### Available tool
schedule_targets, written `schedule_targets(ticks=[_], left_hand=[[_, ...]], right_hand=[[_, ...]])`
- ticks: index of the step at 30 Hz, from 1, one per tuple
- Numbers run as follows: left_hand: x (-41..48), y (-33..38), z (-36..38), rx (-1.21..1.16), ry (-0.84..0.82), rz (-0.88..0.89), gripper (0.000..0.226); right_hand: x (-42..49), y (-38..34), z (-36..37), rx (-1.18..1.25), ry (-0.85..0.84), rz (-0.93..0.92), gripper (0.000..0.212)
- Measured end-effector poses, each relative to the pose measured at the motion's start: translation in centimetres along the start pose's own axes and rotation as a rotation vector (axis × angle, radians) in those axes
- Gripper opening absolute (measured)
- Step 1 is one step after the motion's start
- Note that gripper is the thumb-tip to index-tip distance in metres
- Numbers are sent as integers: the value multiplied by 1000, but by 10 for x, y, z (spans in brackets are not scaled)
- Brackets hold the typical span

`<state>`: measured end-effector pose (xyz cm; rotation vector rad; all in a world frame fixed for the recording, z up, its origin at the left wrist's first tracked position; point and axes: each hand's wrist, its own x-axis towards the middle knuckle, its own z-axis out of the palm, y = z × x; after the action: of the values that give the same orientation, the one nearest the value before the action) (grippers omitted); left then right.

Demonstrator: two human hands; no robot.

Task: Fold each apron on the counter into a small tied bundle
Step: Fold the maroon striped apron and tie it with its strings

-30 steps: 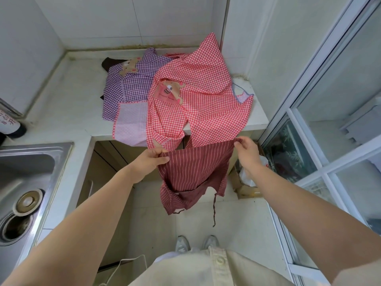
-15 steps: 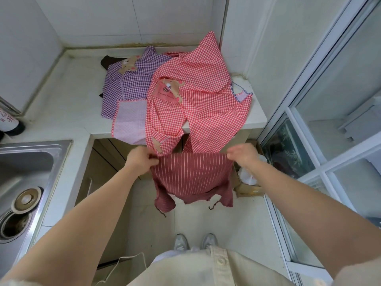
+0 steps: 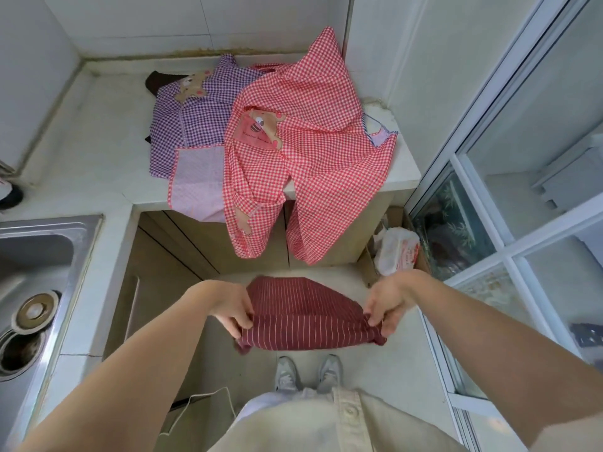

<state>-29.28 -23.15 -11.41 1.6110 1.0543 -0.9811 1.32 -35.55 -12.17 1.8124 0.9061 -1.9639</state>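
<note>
A dark red apron with thin white stripes [image 3: 303, 316] is stretched in the air above the floor, folded over into a short wide band. My left hand [image 3: 230, 308] pinches its left end and my right hand [image 3: 388, 301] pinches its right end. On the white counter [image 3: 98, 148] lie a red-and-white checked apron [image 3: 313, 138], hanging over the front edge, and a purple checked apron [image 3: 192, 125] partly under it. A dark brown cloth [image 3: 156, 81] peeks out behind the purple one.
A steel sink [image 3: 36, 275] with a drain fills the left side. Cabinet doors [image 3: 182, 252] stand below the counter. A white plastic bag [image 3: 396, 251] sits on the floor by the glass sliding door [image 3: 489, 203]. My shoes [image 3: 306, 373] are on the tiled floor.
Both hands came down and toward me, away from the counter edge. The striped apron, which hung long with a strap dangling, is now doubled over into a short band between my hands.
</note>
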Motion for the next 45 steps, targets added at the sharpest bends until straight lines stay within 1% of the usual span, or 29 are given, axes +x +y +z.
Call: schedule_targets(ticks=[1,3,5,7,8,9,10,11,12,13,14,17,18,19,20,21,23,25,27,28,30,32,34,36,38,40,42,43,45], left_hand=[[2,-1,0,15,53,13,20],[9,-1,-8,-19,243,48,13],[13,1,-22,-122,519,68,8],[14,5,-34,-167,863,124,14],[13,9,-39,-155,1016,168,18],[13,12,-42,-144,1135,209,20],[10,16,-44,-164,1208,234,22],[8,17,-45,-204,1220,239,23],[6,16,-46,-241,1176,228,23],[6,12,-46,-228,1066,197,20],[5,7,-46,-173,893,156,17],[-2,-8,-36,-64,314,31,13],[-3,-9,-32,-48,190,7,14],[-2,-10,-28,-10,135,-5,18],[-1,-9,-25,31,145,-7,21],[2,-8,-25,61,206,4,21],[9,-5,-31,110,421,53,18],[13,-5,-38,101,711,113,17],[11,-5,-42,26,949,188,21],[9,-4,-44,-1,1031,231,24],[6,-1,-48,-9,1099,320,30],[4,4,-51,-36,1051,382,34],[0,12,-53,-83,966,401,38],[-4,20,-53,-135,906,433,42],[-5,28,-53,-170,854,475,43],[-4,34,-53,-195,780,506,44],[-4,42,-51,-197,681,536,44],[-5,47,-50,-182,641,549,42],[-5,55,-47,-159,611,565,38]], right_hand=[[-1,-2,0,6,39,-3,10],[-1,-8,-11,15,315,-102,4],[-5,-19,-26,127,630,-232,7],[-9,-31,-39,311,863,-404,13],[-13,-37,-42,375,950,-497,15],[-17,-42,-44,414,1014,-579,17],[-20,-46,-46,447,1044,-647,18],[-23,-48,-46,471,1038,-696,17],[-24,-48,-47,479,988,-714,15],[-24,-45,-47,477,877,-701,13],[-24,-40,-47,438,713,-641,12],[-18,-22,-38,79,130,-277,12],[-14,-18,-34,17,-8,-185,13],[-10,-16,-31,-4,-72,-133,13],[-5,-16,-30,-5,-68,-110,13],[-2,-19,-30,-6,-20,-112,13],[1,-24,-34,-25,140,-172,12],[-1,-29,-40,10,300,-290,11],[-8,-33,-44,113,414,-445,8],[-11,-35,-44,161,451,-522,8],[-16,-40,-45,251,494,-641,10],[-17,-43,-45,291,482,-698,9],[-21,-48,-44,230,412,-679,10],[-25,-54,-38,158,237,-608,11],[-28,-59,-31,45,32,-483,12],[-29,-65,-24,-91,-90,-369,15],[-30,-71,-18,-137,-99,-340,17],[-32,-74,-16,-142,-45,-367,17],[-33,-78,-17,-118,148,-485,15]])
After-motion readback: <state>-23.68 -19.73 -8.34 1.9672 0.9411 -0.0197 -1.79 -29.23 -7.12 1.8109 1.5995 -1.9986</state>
